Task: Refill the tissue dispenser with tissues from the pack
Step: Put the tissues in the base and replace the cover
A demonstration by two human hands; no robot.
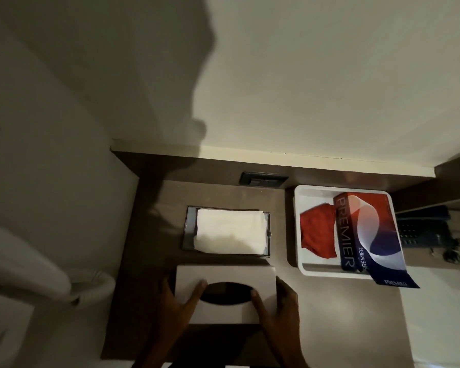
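Note:
The dispenser's dark base tray (188, 232) lies on the brown table with a white stack of tissues (230, 231) in it. Just in front of it is the white dispenser cover (225, 274) with a dark oval slot. My left hand (174, 306) grips its left side, thumb on top by the slot. My right hand (279, 308) grips its right side the same way. A red, white and blue Premier tissue pack (369, 232) rests in a white tray at the right.
The white tray (298, 258) also holds a red cloth (318, 232). A dark wall socket (263, 179) sits on the back panel. A dark telephone (425, 229) is at far right. A white handset with coiled cord (91, 288) hangs at the left.

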